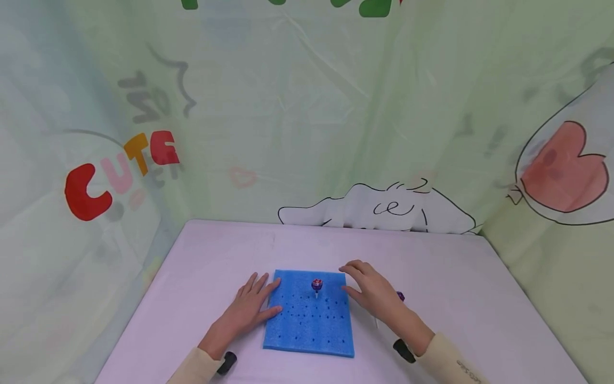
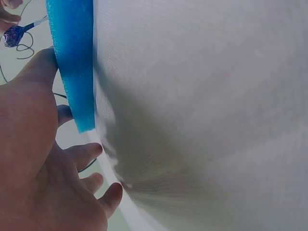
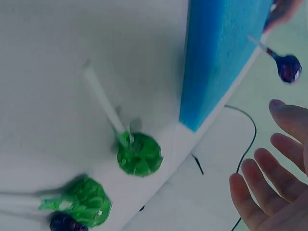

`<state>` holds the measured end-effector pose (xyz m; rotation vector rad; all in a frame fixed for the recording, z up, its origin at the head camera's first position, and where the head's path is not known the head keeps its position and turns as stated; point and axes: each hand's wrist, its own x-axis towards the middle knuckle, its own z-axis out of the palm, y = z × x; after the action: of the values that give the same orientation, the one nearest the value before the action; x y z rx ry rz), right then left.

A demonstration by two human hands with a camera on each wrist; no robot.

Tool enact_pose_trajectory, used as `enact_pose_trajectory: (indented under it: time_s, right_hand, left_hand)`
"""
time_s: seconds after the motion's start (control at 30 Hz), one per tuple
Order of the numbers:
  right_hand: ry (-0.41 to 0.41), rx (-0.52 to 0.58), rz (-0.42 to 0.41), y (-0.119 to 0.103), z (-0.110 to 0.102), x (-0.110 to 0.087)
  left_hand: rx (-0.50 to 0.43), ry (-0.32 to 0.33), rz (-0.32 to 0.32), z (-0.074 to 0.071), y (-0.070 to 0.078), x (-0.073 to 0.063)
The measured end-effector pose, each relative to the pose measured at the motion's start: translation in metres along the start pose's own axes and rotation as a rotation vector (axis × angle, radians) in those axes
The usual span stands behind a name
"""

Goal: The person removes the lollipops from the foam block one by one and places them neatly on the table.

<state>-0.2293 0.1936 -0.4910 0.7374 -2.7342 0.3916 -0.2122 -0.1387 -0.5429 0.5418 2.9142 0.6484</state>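
Note:
A blue foam board [image 1: 307, 325] dotted with small holes lies on the table. One purple-wrapped lollipop [image 1: 316, 285] stands upright in its upper part, stick down in the foam. My left hand [image 1: 247, 306] rests at the board's left edge, fingers spread, with thumb and index fingertip on the foam. Beside the upper right edge, my right hand [image 1: 376, 293] holds nothing, its fingers loosely bent and apart from the lollipop. The right wrist view shows a green-wrapped lollipop [image 3: 139, 155] and another green lollipop [image 3: 89, 201] lying on the table; the right hand and arm mostly hide them in the head view.
A dark purple lollipop [image 1: 400, 295] lies behind the right hand, partly covered. The pale table [image 1: 230, 245] ends at a printed curtain [image 1: 307, 117] that hangs at the back and sides. Black wrist straps [image 1: 404, 351] sit at both wrists.

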Motion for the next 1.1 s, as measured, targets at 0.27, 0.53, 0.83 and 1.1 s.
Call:
enact_pose_trajectory:
  time_s: [0.27,0.53,0.83,1.1]
  right_hand:
    - [0.077,-0.054,-0.162,-0.019,0.016,0.003]
    - [0.137,-0.073,-0.216,-0.034,0.028,0.008]
    - [0.143,-0.098,-0.194,-0.044,0.033,0.012]
    - [0.177,-0.125,-0.211,-0.044,0.038,0.012]
  left_hand:
    - [-0.003,0.001,0.002,0.002,-0.002,0.0]
    - [0.0,0.005,0.003,0.002,-0.003,0.0]
    - [0.006,0.008,0.006,0.002,-0.002,0.001]
    - [-0.019,0.005,0.01,-0.003,0.001,-0.001]
